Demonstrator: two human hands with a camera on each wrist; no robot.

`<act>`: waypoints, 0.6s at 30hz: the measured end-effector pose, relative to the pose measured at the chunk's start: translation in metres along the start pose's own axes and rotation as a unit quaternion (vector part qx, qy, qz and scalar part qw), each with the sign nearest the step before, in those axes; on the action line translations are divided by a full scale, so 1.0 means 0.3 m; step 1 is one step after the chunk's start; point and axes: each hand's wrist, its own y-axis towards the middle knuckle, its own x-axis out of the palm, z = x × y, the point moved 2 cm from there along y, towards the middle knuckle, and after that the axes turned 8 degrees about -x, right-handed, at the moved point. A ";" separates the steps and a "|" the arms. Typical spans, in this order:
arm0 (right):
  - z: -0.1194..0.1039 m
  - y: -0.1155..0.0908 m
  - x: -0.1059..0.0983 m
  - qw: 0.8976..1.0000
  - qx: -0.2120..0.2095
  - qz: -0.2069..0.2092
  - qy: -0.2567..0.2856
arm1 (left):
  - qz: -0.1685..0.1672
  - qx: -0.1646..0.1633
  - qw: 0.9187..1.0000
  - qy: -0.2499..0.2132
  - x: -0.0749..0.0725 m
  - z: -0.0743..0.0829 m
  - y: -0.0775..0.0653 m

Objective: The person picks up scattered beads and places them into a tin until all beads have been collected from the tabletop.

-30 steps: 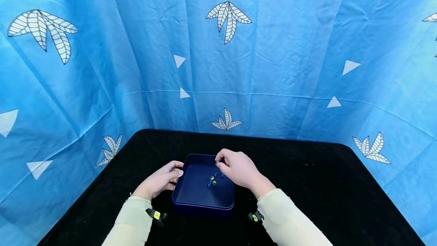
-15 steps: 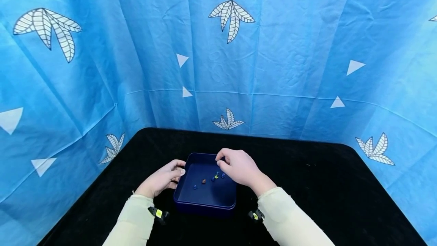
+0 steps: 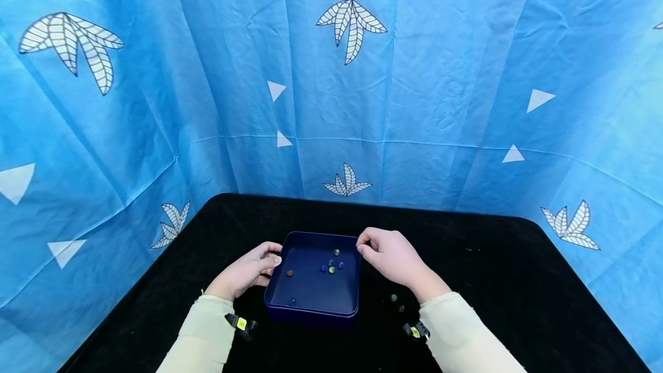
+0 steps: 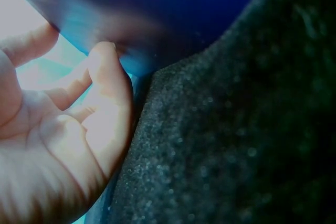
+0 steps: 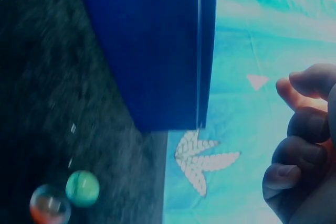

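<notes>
Standing on the black table is a dark blue square box (image 3: 311, 304), open at the top. Glass marbles lie scattered inside it: an orange one (image 3: 289, 273) at the left, a blue one (image 3: 292, 301) near the front, a yellow-green one (image 3: 336, 252) towards the back, with several more right of centre. My left hand (image 3: 246, 272) holds the box at its left side, thumb and fingers against the wall by the rim. Just past the right rim, my right hand (image 3: 392, 257) hovers with curled fingers; nothing shows between them in the right wrist view.
On the table right of the box lie a green marble (image 5: 82, 188) and a reddish-clear marble (image 5: 50, 204), below my right forearm. A blue patterned curtain (image 3: 435, 96) hangs behind the table (image 3: 492, 286) and at its sides.
My right hand has moved right, from over the box to beyond its rim. A yellow-green marble now shows where it was. The orange marble and a blue one have rolled left and forward.
</notes>
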 end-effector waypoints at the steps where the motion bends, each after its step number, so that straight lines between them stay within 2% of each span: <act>1: 0.008 -0.009 -0.007 1.000 0.006 0.000 0.003 | 0.001 0.000 1.000 0.001 -0.001 -0.001 0.000; 6: 0.050 -0.056 -0.034 1.000 0.023 -0.010 0.010 | 0.001 -0.001 1.000 0.006 -0.006 -0.002 -0.001; 18: 0.108 -0.165 -0.050 0.997 0.023 -0.058 0.045 | -0.003 -0.002 1.000 0.003 -0.006 -0.001 -0.001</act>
